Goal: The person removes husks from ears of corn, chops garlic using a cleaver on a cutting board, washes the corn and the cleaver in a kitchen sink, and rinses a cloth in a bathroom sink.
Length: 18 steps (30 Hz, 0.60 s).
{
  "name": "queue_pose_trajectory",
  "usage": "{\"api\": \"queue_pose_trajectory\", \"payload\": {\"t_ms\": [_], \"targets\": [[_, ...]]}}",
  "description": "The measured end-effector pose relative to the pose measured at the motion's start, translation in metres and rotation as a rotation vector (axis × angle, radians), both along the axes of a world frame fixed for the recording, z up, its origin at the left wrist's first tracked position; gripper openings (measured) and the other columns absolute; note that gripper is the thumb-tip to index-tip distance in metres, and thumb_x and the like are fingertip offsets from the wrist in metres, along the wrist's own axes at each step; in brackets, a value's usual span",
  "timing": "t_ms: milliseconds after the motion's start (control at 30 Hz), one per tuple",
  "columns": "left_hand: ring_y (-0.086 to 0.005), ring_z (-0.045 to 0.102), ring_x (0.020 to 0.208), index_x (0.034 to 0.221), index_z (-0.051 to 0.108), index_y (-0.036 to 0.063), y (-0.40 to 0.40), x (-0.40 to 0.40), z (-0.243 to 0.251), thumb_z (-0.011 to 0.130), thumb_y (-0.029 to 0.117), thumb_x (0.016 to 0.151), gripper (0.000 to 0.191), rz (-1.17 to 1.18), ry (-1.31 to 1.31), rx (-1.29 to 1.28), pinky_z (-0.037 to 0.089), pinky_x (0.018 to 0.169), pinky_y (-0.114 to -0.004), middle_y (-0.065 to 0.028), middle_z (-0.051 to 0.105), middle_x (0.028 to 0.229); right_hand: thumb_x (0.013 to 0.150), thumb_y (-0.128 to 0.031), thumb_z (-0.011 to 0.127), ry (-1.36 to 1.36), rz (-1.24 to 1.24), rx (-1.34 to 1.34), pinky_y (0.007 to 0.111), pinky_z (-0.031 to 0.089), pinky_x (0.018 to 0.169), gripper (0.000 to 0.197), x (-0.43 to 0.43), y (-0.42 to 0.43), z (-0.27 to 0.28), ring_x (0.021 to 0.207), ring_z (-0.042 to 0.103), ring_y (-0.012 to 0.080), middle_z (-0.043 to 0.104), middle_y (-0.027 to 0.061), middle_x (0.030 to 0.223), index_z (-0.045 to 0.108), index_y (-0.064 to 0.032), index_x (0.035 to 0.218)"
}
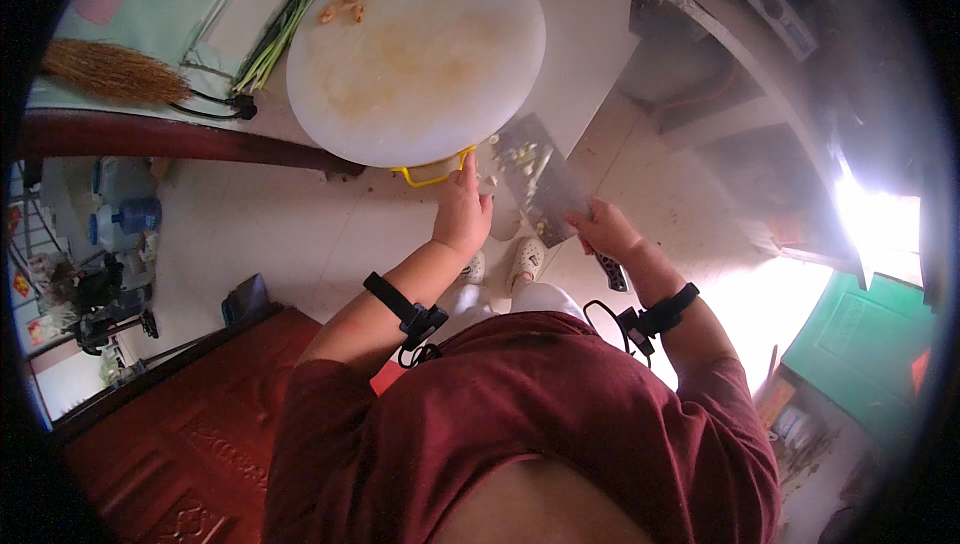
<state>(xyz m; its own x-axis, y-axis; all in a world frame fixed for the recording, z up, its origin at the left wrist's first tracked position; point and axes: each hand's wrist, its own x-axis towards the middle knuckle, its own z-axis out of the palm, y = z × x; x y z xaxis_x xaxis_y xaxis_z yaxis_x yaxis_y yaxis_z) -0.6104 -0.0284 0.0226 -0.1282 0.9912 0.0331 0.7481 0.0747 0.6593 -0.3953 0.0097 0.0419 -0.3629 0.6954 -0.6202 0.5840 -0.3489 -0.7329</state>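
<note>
My right hand (609,229) grips a wide-bladed cleaver (551,188), held out past the front edge of the cutting board. Pale and greenish chopped pieces (531,161) lie on its blade, and a few more show beside the blade's left edge. A dark dotted handle end (613,272) sticks out below that hand. My left hand (461,210) is at the yellow handle (424,176) of the round white cutting board (420,56), thumb apart from the fingers; whether it touches the handle is unclear. Several small brownish pieces (342,7), perhaps ginger, lie on the board's far left.
Green onions (292,26) lie left of the board, beyond them a straw brush (112,71) and a black plug (241,106). A red carved wooden panel (202,431) stands at lower left. Water jugs (131,215) stand on the left. A green box (862,341) is at right.
</note>
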Motion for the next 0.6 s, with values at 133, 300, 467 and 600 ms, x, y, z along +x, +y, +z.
{"api": "queue_pose_trajectory", "payload": {"t_ms": [133, 300, 467, 600], "targets": [[-0.0264, 0.048, 0.074, 0.118, 0.028, -0.0012, 0.004, 0.002, 0.001, 0.053, -0.001, 0.066, 0.058, 0.014, -0.012, -0.045, 0.040, 0.067, -0.034, -0.0133, 0.047, 0.080, 0.077, -0.025, 0.050, -0.009, 0.110, -0.006, 0.027, 0.038, 0.039, 0.029, -0.014, -0.011, 0.000, 0.041, 0.047, 0.0133, 0.048, 0.0068, 0.049, 0.048, 0.0021, 0.086], [-0.0274, 0.048, 0.074, 0.110, 0.036, -0.0022, 0.004, 0.001, -0.004, 0.050, -0.002, 0.066, 0.047, -0.007, -0.006, 0.044, 0.040, 0.067, -0.035, -0.0130, 0.048, 0.080, 0.077, -0.026, 0.050, 0.005, 0.063, -0.059, 0.027, 0.038, 0.039, 0.030, -0.018, -0.019, 0.001, 0.041, 0.045, 0.0125, 0.046, 0.0050, 0.049, 0.047, 0.0025, 0.088], [-0.0275, 0.048, 0.073, 0.100, 0.045, -0.0024, 0.005, 0.001, -0.009, 0.049, -0.002, 0.065, 0.035, -0.055, 0.128, 0.189, 0.039, 0.068, -0.037, -0.0127, 0.049, 0.078, 0.077, -0.024, 0.052, 0.119, -0.033, -0.134, 0.025, 0.034, 0.036, 0.027, -0.020, -0.028, -0.013, 0.038, 0.041, 0.0107, 0.044, 0.0027, 0.047, 0.048, 0.0014, 0.085], [-0.0220, 0.049, 0.065, 0.093, 0.049, 0.0016, 0.004, -0.007, 0.017, 0.048, -0.004, 0.065, 0.028, -0.174, -0.108, 0.155, 0.042, 0.060, -0.031, -0.0102, 0.049, 0.077, 0.078, -0.024, 0.052, 0.164, -0.112, -0.184, 0.023, 0.032, 0.035, 0.025, -0.019, -0.036, -0.020, 0.037, 0.039, 0.0094, 0.043, 0.0013, 0.046, 0.049, -0.0003, 0.084]]}}
